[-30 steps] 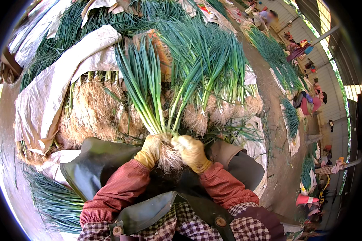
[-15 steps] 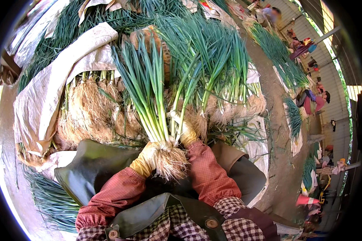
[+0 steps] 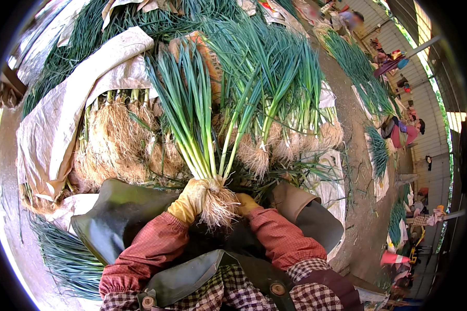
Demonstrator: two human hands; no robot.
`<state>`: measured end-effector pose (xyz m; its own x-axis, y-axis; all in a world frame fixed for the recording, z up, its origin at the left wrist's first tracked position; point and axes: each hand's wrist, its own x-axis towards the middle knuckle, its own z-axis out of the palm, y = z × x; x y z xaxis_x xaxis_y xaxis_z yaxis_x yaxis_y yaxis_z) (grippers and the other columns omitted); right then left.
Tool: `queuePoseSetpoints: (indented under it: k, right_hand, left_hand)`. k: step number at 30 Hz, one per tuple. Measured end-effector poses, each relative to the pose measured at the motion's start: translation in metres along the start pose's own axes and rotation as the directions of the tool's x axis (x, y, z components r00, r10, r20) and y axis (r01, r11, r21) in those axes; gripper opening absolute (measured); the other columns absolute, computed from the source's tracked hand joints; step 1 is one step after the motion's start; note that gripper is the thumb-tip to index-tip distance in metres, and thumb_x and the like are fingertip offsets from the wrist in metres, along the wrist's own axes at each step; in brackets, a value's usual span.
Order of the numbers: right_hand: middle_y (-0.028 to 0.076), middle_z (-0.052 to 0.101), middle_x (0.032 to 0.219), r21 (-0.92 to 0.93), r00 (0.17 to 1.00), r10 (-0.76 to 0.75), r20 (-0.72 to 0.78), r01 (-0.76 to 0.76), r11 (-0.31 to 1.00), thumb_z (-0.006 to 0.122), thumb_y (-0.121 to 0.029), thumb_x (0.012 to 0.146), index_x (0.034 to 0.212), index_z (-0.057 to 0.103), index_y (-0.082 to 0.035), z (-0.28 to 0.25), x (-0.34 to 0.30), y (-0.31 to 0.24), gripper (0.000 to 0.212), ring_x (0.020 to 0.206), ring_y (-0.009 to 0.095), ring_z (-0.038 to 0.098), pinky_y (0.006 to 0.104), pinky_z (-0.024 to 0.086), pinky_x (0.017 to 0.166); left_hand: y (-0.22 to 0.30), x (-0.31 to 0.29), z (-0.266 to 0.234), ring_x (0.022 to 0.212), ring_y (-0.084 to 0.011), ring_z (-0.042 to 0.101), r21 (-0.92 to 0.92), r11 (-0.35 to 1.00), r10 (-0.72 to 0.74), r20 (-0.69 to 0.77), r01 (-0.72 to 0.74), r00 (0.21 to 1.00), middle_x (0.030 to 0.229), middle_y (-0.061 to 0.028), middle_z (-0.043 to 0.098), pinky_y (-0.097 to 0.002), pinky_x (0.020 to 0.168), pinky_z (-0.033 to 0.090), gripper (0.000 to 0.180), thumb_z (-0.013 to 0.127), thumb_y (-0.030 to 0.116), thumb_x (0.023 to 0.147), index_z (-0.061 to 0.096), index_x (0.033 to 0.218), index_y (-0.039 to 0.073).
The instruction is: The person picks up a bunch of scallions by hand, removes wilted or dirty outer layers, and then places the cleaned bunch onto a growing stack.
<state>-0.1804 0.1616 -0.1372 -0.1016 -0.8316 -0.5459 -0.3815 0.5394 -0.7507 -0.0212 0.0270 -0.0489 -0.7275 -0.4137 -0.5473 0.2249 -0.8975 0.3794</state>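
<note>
A bunch of green onions (image 3: 202, 140) stands over my lap, its long green leaves fanning away from me. My left hand (image 3: 190, 199), in a pale yellow glove, is closed round the white stems just above the roots. Pale, stringy roots (image 3: 220, 208) hang below that grip. On the other side of the roots is my right hand (image 3: 247, 203), gloved too. Its fingers are hidden behind the roots, so whether they touch or grip anything does not show.
Beyond my lap lie more green onions (image 3: 290, 93) with roots toward me. A beige cloth (image 3: 52, 140) covers part of the left pile. Another heap of green onions (image 3: 67, 259) lies at lower left. To the right run a dirt path (image 3: 360, 176), further piles and other people.
My right hand has let go of the stems and moved down toward me, beside the roots. My left hand keeps its hold on the bunch, nearly in place.
</note>
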Motion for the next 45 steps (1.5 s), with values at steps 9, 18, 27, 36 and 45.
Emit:
queuePoseSetpoints:
  k: [9, 18, 27, 36, 45]
  right_hand:
    - [0.023, 0.039, 0.125, 0.432, 0.802, -0.094, -0.59, 0.411, 0.803, 0.061, -0.031, 0.077, 0.132, 0.01, 0.003, -0.173, 0.061, -0.213, 0.082, 0.11, 0.028, 0.045, 0.0385, 0.037, 0.092]
    - [0.025, 0.043, 0.119, -0.235, 0.329, -0.207, -0.921, -0.045, 0.971, 0.056, -0.029, 0.074, 0.126, 0.028, 0.006, -0.157, -0.021, -0.165, 0.069, 0.104, 0.032, 0.047, 0.0398, 0.04, 0.088]
    - [0.007, 0.061, 0.077, 0.709, 0.72, 0.35, -0.599, 0.273, 0.65, 0.058, -0.011, 0.08, 0.086, 0.056, 0.0, -0.064, -0.025, -0.079, 0.013, 0.058, 0.01, 0.052, 0.0212, 0.043, 0.045]
    - [0.013, 0.06, 0.089, -0.073, 0.653, -0.193, -0.733, 0.207, 0.976, 0.049, -0.04, 0.083, 0.091, 0.06, -0.005, -0.038, -0.003, -0.112, 0.038, 0.08, 0.027, 0.057, 0.0354, 0.045, 0.071]
    - [0.016, 0.06, 0.086, -0.005, 0.594, 0.15, -0.79, -0.25, 0.968, 0.064, -0.035, 0.072, 0.104, 0.053, 0.001, -0.133, 0.026, -0.089, 0.049, 0.081, 0.027, 0.058, 0.0359, 0.045, 0.074]
  left_hand:
    - [-0.019, -0.065, 0.037, 0.072, -0.0087, 0.051, 0.114, 0.967, -0.255, 0.489, 0.229, 0.834, 0.093, -0.0093, 0.052, -0.0167, 0.061, 0.043, 0.04, 0.053, -0.006, 0.067, 0.045, 0.106, -0.009]
    - [-0.025, -0.036, 0.018, 0.065, -0.0199, 0.056, 0.044, 0.983, -0.181, 0.171, 0.176, 0.969, 0.075, -0.0097, 0.058, -0.0282, 0.06, 0.048, 0.029, 0.053, -0.009, 0.065, 0.057, 0.093, -0.005]
    - [-0.012, -0.034, 0.021, 0.06, -0.0166, 0.053, 0.028, 0.995, -0.098, 0.209, 0.094, 0.973, 0.072, -0.0085, 0.056, -0.0241, 0.058, 0.045, 0.028, 0.05, -0.008, 0.065, 0.055, 0.092, -0.008]
    - [0.005, -0.045, 0.035, 0.072, -0.0225, 0.057, -0.127, 0.976, -0.16, 0.116, 0.174, 0.98, 0.08, -0.0107, 0.058, -0.0361, 0.068, 0.049, 0.025, 0.055, -0.002, 0.072, 0.053, 0.098, -0.003]
    - [-0.001, -0.018, 0.01, 0.065, -0.0209, 0.057, 0.091, 0.982, -0.174, 0.062, 0.168, 0.983, 0.078, -0.0118, 0.057, -0.0276, 0.061, 0.049, 0.043, 0.053, -0.012, 0.063, 0.049, 0.106, -0.006]
